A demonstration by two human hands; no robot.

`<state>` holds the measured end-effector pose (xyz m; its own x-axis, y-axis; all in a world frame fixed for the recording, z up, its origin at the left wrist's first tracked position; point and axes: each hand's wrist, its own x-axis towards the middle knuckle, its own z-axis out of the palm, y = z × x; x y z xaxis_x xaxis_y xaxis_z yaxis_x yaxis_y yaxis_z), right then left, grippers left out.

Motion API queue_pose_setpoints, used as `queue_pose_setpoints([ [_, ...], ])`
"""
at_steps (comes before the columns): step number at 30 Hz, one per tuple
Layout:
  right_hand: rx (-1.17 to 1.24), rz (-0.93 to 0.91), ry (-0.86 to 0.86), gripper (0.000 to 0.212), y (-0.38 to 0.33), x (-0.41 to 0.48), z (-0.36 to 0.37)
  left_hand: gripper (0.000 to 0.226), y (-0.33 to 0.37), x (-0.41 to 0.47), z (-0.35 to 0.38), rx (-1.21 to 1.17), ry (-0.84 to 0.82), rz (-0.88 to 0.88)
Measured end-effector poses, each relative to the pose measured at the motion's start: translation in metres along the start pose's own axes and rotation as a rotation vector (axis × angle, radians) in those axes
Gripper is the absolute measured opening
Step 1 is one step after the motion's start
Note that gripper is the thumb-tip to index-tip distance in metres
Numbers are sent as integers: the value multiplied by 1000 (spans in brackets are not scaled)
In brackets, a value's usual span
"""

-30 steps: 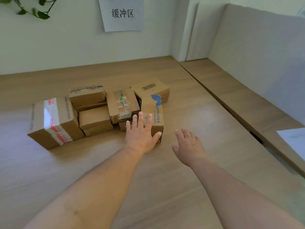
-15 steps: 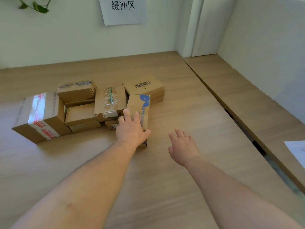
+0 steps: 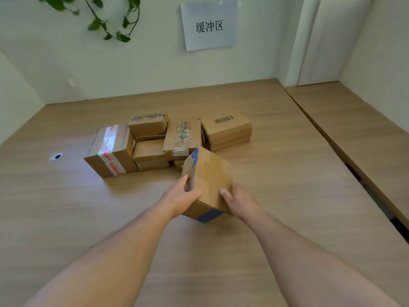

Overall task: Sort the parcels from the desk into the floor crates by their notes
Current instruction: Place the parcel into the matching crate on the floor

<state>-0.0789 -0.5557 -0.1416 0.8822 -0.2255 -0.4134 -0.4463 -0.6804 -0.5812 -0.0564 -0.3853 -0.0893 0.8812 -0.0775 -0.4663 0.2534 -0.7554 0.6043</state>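
Note:
A brown cardboard parcel with blue print (image 3: 208, 180) is tilted up off the wooden desk (image 3: 66, 213), in front of the pile. My left hand (image 3: 180, 196) grips its left side and my right hand (image 3: 240, 201) presses against its right side. Behind it lie several more parcels: one with red and white tape (image 3: 110, 149) on the left, two stacked plain ones (image 3: 149, 151), one with clear tape (image 3: 182, 136), and one with a barcode (image 3: 225, 129) on the right. No note is visible on the held parcel. No floor crates are in view.
A paper sign (image 3: 209, 25) hangs on the back wall, with plant leaves (image 3: 106, 16) to its left. A cable hole (image 3: 56, 156) sits at the desk's left. A second desk (image 3: 354, 129) adjoins on the right, with a dark gap between them.
My left hand closed on the blue-printed parcel and pulled it away from the pile, tipping it up. My right hand came in against its right side. The camera tilted up.

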Motion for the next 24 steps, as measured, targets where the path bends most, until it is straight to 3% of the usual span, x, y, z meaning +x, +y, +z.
queue_pose_setpoints([
  [3,81,14,-51,52,-17,-1,9,67,-12,-9,-7,-184,-56,-93],
  [14,67,-87,-282,60,-58,-22,30,68,-68,-26,-31,-206,58,-244],
  [20,191,-217,-333,62,-101,-42,56,51,-115,-52,-62,-598,212,-284],
  [24,192,-266,-331,57,-145,-71,86,60,-152,-84,-90,-735,338,-269],
])
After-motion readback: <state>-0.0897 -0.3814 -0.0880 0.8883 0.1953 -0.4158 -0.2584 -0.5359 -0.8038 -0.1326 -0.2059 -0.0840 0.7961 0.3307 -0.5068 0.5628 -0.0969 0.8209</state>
